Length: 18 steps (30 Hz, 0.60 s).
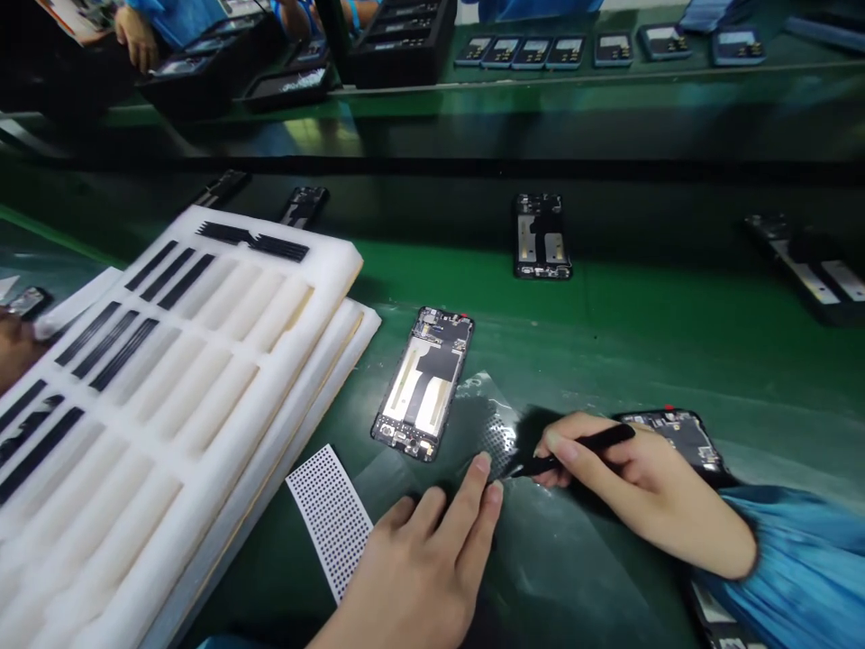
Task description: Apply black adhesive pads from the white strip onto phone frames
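Note:
My right hand point(622, 478) grips a pair of black tweezers point(612, 437), tips pointing down and left at a clear plastic film point(490, 397) with small dark dots point(501, 435) on it. Flat on the table, my left hand point(425, 568) has its fingers stretched out, the fingertips pressing the film beside the tweezer tips. Just beyond lies an opened phone point(425, 383) with its circuit board and silvery inside showing. Left of my left hand is a white sheet of black dots point(329, 514), partly covered by it. Another opened phone point(679, 437) lies partly behind my right hand.
Stacked white foam trays point(223, 356) holding black strips point(253, 242) fill the left side. More opened phones, one at the back point(541, 236) and one far right point(811, 270), lie on the green surface. Phone parts point(566, 51) line a raised shelf point(608, 99); a co-worker's hand point(135, 38) is behind it.

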Motion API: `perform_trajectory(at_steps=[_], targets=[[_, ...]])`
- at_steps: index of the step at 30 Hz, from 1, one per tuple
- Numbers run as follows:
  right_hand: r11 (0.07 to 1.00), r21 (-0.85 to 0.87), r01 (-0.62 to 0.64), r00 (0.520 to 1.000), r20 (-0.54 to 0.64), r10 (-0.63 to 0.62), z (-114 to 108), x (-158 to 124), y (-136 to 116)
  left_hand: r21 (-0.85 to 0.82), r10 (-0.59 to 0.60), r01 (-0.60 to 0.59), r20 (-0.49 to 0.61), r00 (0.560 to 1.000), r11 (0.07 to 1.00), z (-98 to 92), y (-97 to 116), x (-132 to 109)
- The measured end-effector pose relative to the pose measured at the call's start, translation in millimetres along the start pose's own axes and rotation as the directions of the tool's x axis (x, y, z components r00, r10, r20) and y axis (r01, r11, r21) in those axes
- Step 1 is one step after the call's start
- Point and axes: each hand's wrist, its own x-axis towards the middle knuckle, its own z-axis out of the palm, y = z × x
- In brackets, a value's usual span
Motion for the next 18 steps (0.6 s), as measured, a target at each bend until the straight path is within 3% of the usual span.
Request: perform_trajectory(at_steps=[11, 14, 16, 17, 18], targets=[[1.000, -0.011, -0.011, 1.000, 0.023, 0.011, -0.9, 2.3, 0.8, -0.032, -0.004, 0.004, -0.012, 1.000, 0.999, 1.4, -0.8, 0.8], [0.999, -0.010, -0.040, 0.999, 0.020, 0.040, -2.0, 3.5, 1.3, -0.154, -0.070, 0.043, -0.176, 0.982, 0.987, 5.1, 0.1, -1.4], [0.998, -0.003, -0.064, 0.998, -0.015, 0.064, -3.1, 2.7, -1.3, -0.480, -0.280, 0.116, -0.287, 0.916, 0.870, 5.1, 1.3, -3.5], [0.998, 0.008, -0.066, 0.997, -0.039, 0.066, -3.5, 1.2, -3.8, -0.700, -0.419, 0.150, -0.230, 0.878, 0.699, 3.6, 2.2, -4.1], [0.998, 0.022, -0.060, 0.996, -0.068, 0.061, -3.4, -1.3, -7.1, -0.886, -0.514, 0.174, -0.082, 0.854, 0.430, 1.0, 3.3, -4.1]])
